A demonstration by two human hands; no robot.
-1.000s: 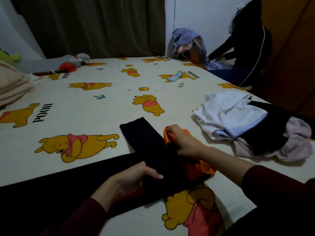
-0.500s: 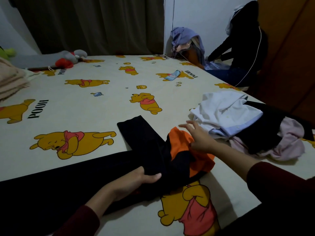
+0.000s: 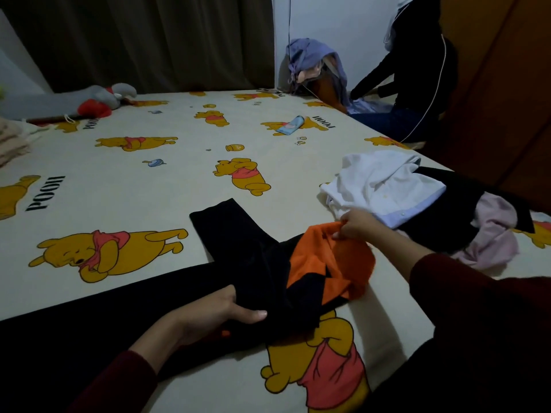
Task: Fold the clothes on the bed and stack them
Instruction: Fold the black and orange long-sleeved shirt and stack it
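Right hand (image 3: 356,225) pinches orange garment (image 3: 331,263); left hand (image 3: 214,315) grips black garment (image 3: 256,263)

home bedroom, cartoon-bear bed sheet (image 3: 167,186), curtain (image 3: 143,40), plush toy (image 3: 104,99)

The bed (image 3: 179,180) wears a cream sheet printed with yellow bears. Near the front lies a black and orange garment (image 3: 268,263), with a heap of white, black and pink clothes (image 3: 417,204) to its right. Far left lie a grey and red soft toy (image 3: 101,99) and folded beige cloth (image 3: 12,141); a small blue item (image 3: 289,125) lies far right.
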